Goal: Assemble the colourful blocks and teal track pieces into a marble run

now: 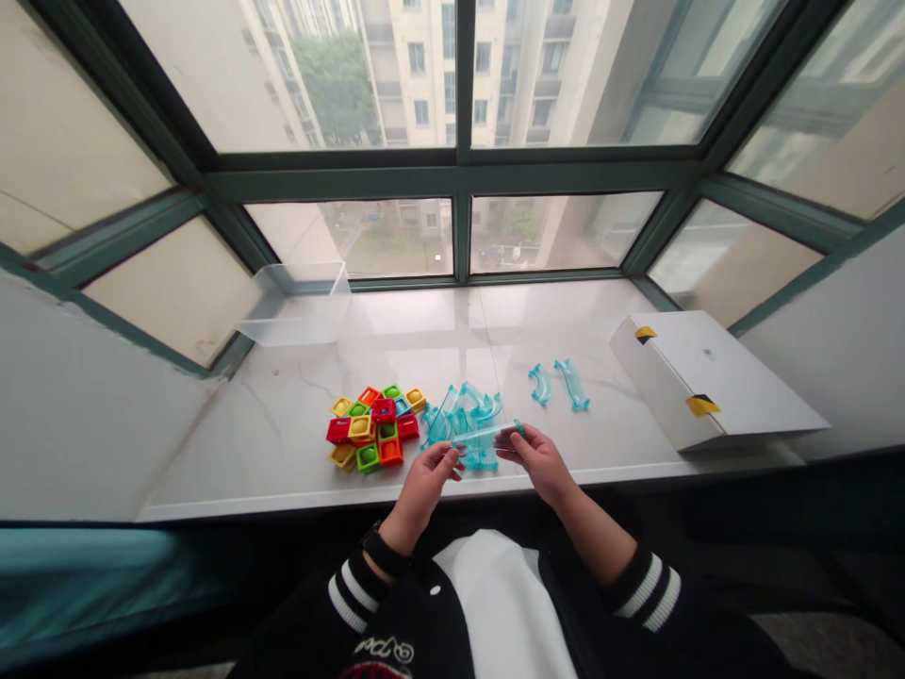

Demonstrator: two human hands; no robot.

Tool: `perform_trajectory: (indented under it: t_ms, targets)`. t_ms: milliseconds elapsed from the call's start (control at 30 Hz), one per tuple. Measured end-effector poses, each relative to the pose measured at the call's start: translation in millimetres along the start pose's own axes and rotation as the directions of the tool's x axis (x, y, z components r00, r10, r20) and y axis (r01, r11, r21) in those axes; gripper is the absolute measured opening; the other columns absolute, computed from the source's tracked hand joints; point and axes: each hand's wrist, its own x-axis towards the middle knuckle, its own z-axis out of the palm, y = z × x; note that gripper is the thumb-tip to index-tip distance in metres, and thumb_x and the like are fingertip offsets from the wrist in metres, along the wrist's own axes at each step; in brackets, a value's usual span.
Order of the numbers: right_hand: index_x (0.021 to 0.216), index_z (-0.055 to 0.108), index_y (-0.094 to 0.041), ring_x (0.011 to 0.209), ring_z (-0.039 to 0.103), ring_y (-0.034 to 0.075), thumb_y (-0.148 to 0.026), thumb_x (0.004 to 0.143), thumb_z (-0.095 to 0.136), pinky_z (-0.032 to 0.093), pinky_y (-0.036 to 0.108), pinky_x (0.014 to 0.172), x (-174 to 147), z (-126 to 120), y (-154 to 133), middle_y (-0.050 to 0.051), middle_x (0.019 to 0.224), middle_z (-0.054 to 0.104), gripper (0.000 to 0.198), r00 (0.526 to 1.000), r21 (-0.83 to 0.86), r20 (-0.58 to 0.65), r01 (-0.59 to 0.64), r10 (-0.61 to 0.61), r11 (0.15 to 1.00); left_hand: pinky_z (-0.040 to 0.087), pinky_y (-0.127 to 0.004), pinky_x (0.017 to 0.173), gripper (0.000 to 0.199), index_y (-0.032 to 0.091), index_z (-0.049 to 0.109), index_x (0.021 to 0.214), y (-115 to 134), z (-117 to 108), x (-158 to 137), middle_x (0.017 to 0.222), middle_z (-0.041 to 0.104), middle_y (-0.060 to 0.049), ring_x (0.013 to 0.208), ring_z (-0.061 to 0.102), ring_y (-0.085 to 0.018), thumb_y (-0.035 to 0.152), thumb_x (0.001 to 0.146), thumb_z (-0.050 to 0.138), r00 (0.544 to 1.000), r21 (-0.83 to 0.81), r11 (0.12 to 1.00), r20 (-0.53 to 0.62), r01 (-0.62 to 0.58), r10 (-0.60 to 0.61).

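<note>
Held piece pinched at both ends over a loose pile: snagging is the main risk

We find a long translucent blue piece spanning the two hands, near the front edge of the white surface. The left grip pinches its left end between thumb and fingers; the right grip is closed on the other end. We cannot tell whether the piece touches the pile of blue pieces directly behind and beneath it.

We rate snagging as the first hazard. The pile is tangled, its parts share the held piece's colour and transparency, and a low sweep could hook one and drag others along. The same likeness could cause a wrong pick.

Second, the pile of coloured blocks sits just beside the blue pile, on the left grip's side, some blocks resting on others; a knock from that wrist could topple them, and those nearest the front edge might fall off.

Third, uneven pull from the two hands could twist the piece or make one end slip, as each pinch covers only a small part.

We consider the curved blue piece and the straighter blue piece, lying apart on the right, at less risk unless the right forearm swings forward
</note>
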Motion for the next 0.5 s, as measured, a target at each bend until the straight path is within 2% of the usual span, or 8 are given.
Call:
perform_trajectory:
  t_ms: [100,233,400,500]
  targets:
    - [0.108,0.078,-0.022,0.105,0.074,0.027,-0.063,0.087,0.078,0.062,0.049,0.095,-1.4,7.4,2.0,0.010,0.116,0.075,0.046,0.999,-0.011,0.053,-0.010,0.011,1.000,0.057,-0.030,0.069,0.049,0.017,0.073,0.097,0.9,-3.0,-0.4,0.096,0.073,-0.008,0.081,0.067,-0.019,0.064,0.085,0.075,0.994,-0.004,0.997,-0.082,-0.079,0.079]
    - [0.112,0.077,-0.024,0.106,0.070,0.027,-0.068,0.089,0.071,0.064,0.046,0.088,-1.8,8.5,1.3,0.012,0.128,0.069,0.051,0.998,0.009,0.058,-0.028,0.027,1.000,0.058,-0.031,0.067,0.048,0.019,0.071,0.101,0.8,-5.6,0.6,0.110,0.073,-0.009,0.080,0.068,-0.018,0.064,0.084,0.076,0.977,-0.030,0.992,-0.181,-0.121,0.113]
    - [0.119,0.077,-0.022,0.081,0.069,0.020,-0.075,0.092,0.062,0.064,0.042,0.079,-2.5,4.7,2.2,0.010,0.101,0.071,0.062,0.965,0.051,0.188,-0.197,0.185,0.979,0.058,-0.031,0.067,0.050,0.019,0.070,0.111,-0.9,-5.6,1.2,0.110,0.073,-0.010,0.080,0.068,-0.018,0.062,0.086,0.075,0.967,0.004,0.988,-0.207,-0.154,0.152]
    - [0.115,0.080,-0.020,0.080,0.068,0.020,-0.077,0.092,0.059,0.063,0.042,0.077,-3.8,4.1,1.2,0.011,0.100,0.072,0.065,0.952,0.060,0.219,-0.232,0.214,0.971,0.058,-0.030,0.069,0.048,0.020,0.071,0.115,-4.3,-7.2,1.7,0.106,0.073,-0.009,0.084,0.068,-0.019,0.060,0.089,0.073,0.965,0.031,0.984,-0.194,-0.173,0.176]
